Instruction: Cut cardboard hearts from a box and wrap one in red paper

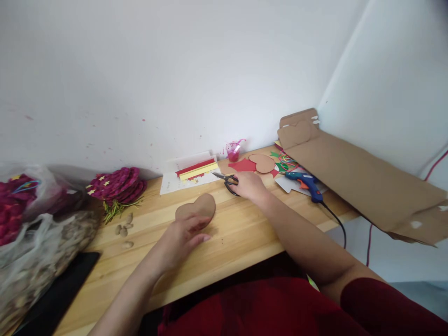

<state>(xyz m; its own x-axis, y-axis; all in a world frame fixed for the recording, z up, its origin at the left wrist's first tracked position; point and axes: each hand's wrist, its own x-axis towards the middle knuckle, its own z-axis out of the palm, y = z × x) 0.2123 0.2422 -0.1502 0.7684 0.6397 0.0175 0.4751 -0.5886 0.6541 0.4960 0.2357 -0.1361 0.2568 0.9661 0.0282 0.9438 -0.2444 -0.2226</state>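
Observation:
A brown cardboard heart (199,206) lies on the wooden table near its middle. My left hand (184,238) rests over the heart's lower edge, thumb apart from the fingers; it covers part of the heart. Farther right, my right hand (249,185) has its fingers around the black handles of a pair of scissors (227,178), whose blades point left. Just behind that hand are another cardboard heart (265,164) and red paper pieces (242,165).
A blue glue gun (306,181) and large cardboard (353,170) occupy the right. Paper strips (196,170) and a pink cup (233,151) stand near the wall. Magenta decorated pieces (119,185), several pistachio shells (122,229) and plastic bags (38,252) are left. The wooden table's (224,261) front edge is near me.

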